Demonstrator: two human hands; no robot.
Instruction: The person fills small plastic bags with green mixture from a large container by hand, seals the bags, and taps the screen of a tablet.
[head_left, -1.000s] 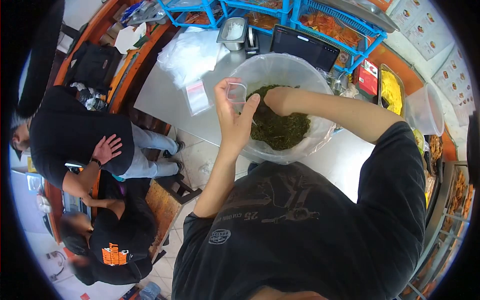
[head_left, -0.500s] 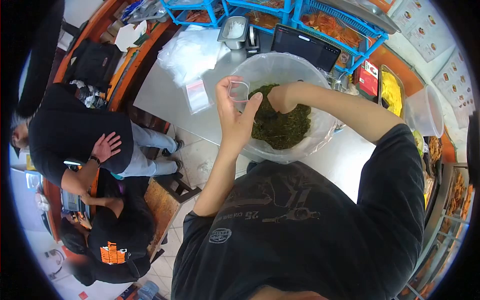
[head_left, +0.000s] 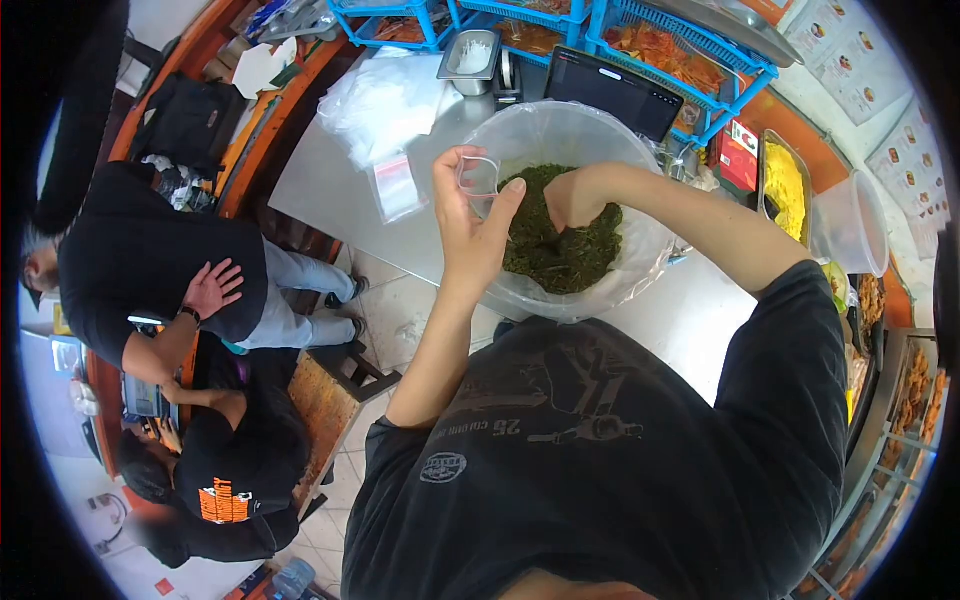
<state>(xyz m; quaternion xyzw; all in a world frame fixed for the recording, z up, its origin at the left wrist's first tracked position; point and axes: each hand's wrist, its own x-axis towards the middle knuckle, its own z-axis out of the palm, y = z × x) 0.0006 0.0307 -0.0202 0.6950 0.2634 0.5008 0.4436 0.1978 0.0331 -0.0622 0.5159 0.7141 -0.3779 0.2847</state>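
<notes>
- my left grip (head_left: 472, 232) pinches a small bag (head_left: 479, 177) over the tub (head_left: 520, 125); going slack could drop it
- right grip (head_left: 580, 198) is in the herbs (head_left: 562, 265) inside, can't tell if clenched; sloppy lift might spill

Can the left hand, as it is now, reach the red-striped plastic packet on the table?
Probably yes: the red-striped plastic packet lies near the left hand and nothing visible blocks the way, though that hand holds a small clear bag.
</notes>
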